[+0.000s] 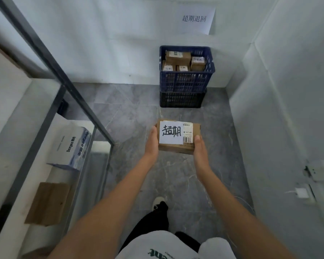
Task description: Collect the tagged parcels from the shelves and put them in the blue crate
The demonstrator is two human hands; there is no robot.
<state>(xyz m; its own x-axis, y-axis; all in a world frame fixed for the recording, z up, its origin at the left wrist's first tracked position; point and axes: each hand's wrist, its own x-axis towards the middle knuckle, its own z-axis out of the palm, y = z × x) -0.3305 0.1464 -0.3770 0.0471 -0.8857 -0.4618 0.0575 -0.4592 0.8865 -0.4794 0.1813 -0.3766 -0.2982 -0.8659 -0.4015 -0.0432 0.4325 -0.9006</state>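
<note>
I hold a small brown cardboard parcel [183,148] out in front of me at mid-frame. A white tag with black handwritten characters and a barcode label cover its top. My left hand [151,142] presses its left side and my right hand [200,149] its right side. Ahead, against the back wall, the blue crate [185,82] stands on top of a black crate [181,100]. Several brown tagged parcels [178,57] lie inside the blue crate. The held parcel is well short of the crate.
A metal-framed shelf [67,90] runs along the left, with a white and blue box [71,146] and a plain brown box [49,203] on it. A white wall [288,90] closes in the right side. A paper sign [195,19] hangs above the crates. Grey tiled floor lies between.
</note>
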